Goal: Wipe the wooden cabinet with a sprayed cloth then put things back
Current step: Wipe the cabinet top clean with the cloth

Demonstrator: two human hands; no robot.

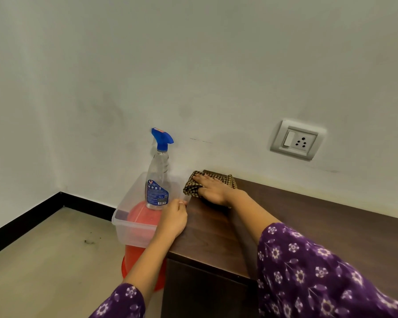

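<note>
Wooden cabinet — right hand flat on cloth; left hand at edge

Right hand lies flat, fingers straight, on a checked cloth at the far left corner of the cabinet top. Left hand rests at the cabinet's left edge, fingers curled; grip unclear. Spray bottle stands upright in a clear tub just beside the cabinet, over a red bucket. Socket on the wall.
</note>
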